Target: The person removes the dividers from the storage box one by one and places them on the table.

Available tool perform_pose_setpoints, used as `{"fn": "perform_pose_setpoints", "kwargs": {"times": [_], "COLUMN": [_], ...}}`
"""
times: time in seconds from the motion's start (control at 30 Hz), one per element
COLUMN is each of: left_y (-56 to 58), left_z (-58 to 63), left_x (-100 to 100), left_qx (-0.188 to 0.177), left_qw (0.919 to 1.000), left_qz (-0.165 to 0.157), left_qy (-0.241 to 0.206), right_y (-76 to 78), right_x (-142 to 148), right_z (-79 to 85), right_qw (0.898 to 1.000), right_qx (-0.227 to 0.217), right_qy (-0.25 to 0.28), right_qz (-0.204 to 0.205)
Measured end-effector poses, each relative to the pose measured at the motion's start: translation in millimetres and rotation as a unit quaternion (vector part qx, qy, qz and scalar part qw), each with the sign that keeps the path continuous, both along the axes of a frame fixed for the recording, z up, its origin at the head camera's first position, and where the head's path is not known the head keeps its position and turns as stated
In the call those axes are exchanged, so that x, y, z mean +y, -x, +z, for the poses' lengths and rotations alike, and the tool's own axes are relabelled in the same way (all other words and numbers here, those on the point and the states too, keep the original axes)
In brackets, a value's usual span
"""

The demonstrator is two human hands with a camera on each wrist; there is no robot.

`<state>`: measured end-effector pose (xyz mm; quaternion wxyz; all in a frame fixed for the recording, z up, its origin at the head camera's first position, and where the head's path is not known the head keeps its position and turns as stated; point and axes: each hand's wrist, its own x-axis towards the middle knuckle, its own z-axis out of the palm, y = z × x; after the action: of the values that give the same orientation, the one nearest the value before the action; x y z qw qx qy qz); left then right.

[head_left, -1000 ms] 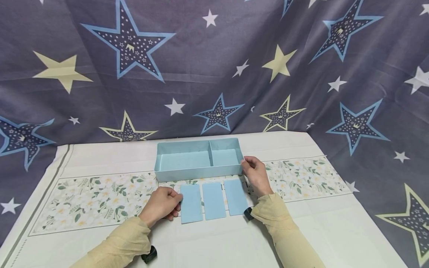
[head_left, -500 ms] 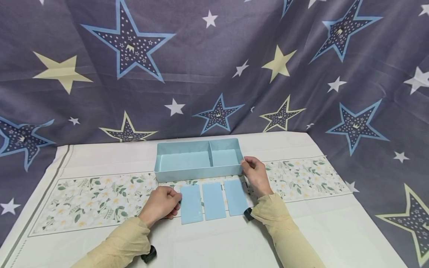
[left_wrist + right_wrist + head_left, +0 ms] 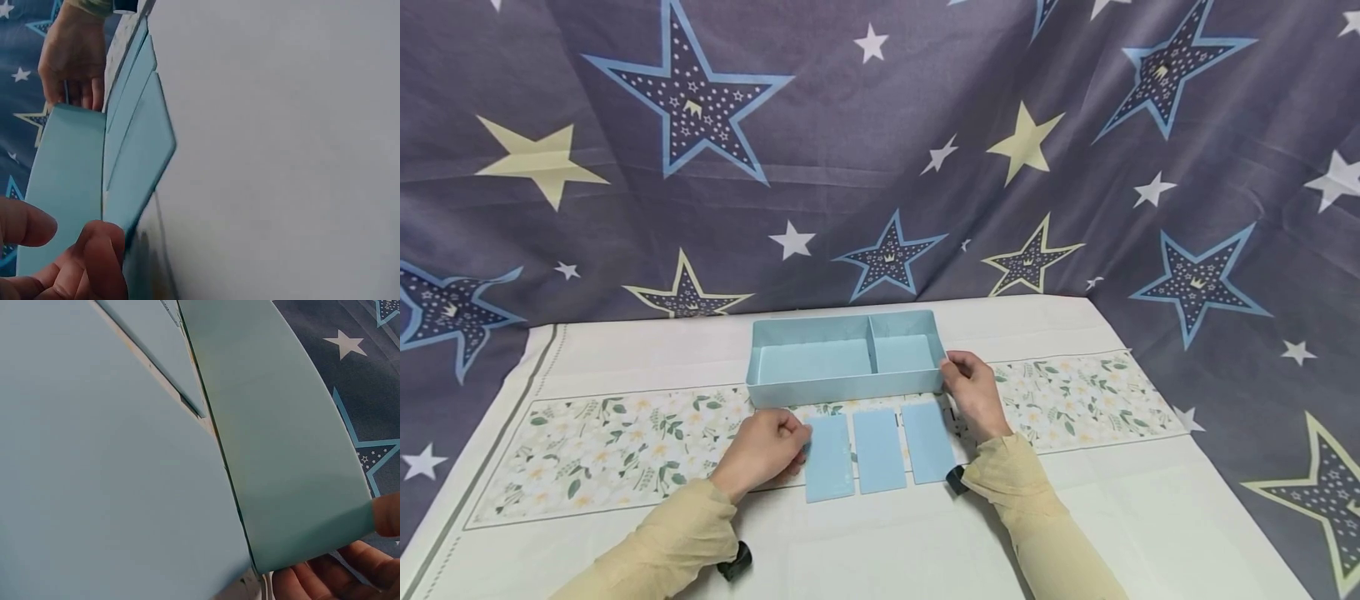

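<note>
A light blue open-topped storage box (image 3: 820, 391) with one divider stands on the white tablecloth, a large compartment on the left and a small one on the right. My right hand (image 3: 976, 390) grips its near right corner; in the right wrist view the thumb (image 3: 387, 514) lies at the rim, the fingers by the end wall. Three flat light blue rectangular panels lie side by side before the box: left (image 3: 830, 460), middle (image 3: 880, 451) and right (image 3: 928, 443). Beside the left panel's upper left edge is my left hand (image 3: 763, 450), fingers loosely bent, thumb apart from them in the left wrist view.
A printed floral band (image 3: 640, 442) crosses the white tablecloth (image 3: 1150, 517) under the box and panels. Behind the table hangs a dark curtain (image 3: 850, 133) with stars. A black wrist device (image 3: 734, 562) sits under the left sleeve.
My left hand has shifted slightly up along the left panel's edge. The right hand, the box and the panels look the same.
</note>
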<state>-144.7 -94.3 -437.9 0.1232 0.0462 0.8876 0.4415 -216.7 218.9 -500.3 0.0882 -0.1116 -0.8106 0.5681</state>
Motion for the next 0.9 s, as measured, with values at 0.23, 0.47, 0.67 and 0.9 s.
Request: {"fn": "perform_pose_setpoints", "kwargs": {"times": [0.23, 0.47, 0.67, 0.9], "left_y": [9.2, 18.2, 27.8, 48.0], "left_z": [16.1, 38.7, 54.8, 56.7], "left_x": [12.0, 32.1, 52.4, 69.4], "left_qx": [0.059, 0.12, 0.157, 0.182], "left_qw": [0.9976, 0.9904, 0.9834, 0.9783], "left_qz": [-0.034, -0.066, -0.08, -0.065], "left_qy": [0.008, 0.02, 0.046, 0.074], "right_y": [1.8, 5.1, 5.4, 0.0], "right_x": [1.1, 2.7, 3.5, 0.8], "right_z": [-1.5, -6.6, -6.5, 1.3], "right_qw": [1.0, 1.0, 1.0, 1.0], "right_qx": [0.001, -0.002, -0.001, -0.001], "right_qy": [-0.004, 0.001, -0.001, 0.009], "right_qz": [0.0, 0.001, -0.004, 0.004]}}
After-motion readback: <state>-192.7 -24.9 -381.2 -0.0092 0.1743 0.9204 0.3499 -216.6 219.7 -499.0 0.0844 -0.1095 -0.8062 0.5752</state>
